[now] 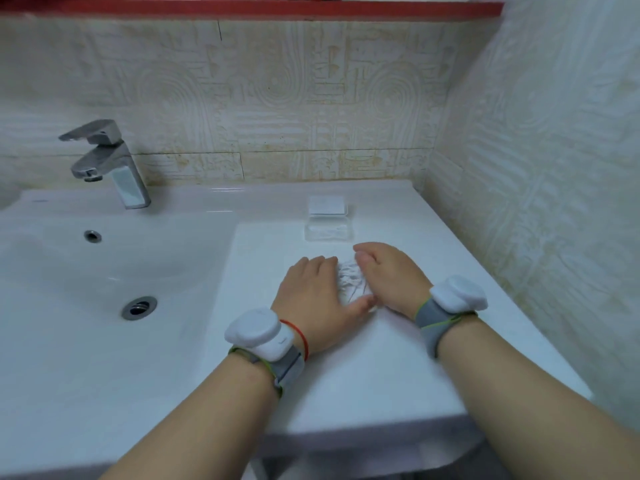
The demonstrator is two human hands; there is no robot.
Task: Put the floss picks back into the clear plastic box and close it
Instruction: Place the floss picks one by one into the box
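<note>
A heap of white floss picks (350, 280) lies on the white counter (381, 358) between my two hands. My left hand (313, 299) rests palm down against the heap's left side, fingers together. My right hand (388, 275) is cupped against its right side, thumb toward the heap. Both hands press on the pile from the sides; neither has lifted any picks. Behind them stands the clear plastic box (327, 229), open, with its lid (327, 205) folded back toward the wall. Some white picks seem to lie inside it.
A white sink basin (104, 271) with a drain (139, 307) fills the left. A chrome tap (107, 161) stands at the back left. Tiled walls close the back and right. The counter's front edge (363, 427) is near my forearms.
</note>
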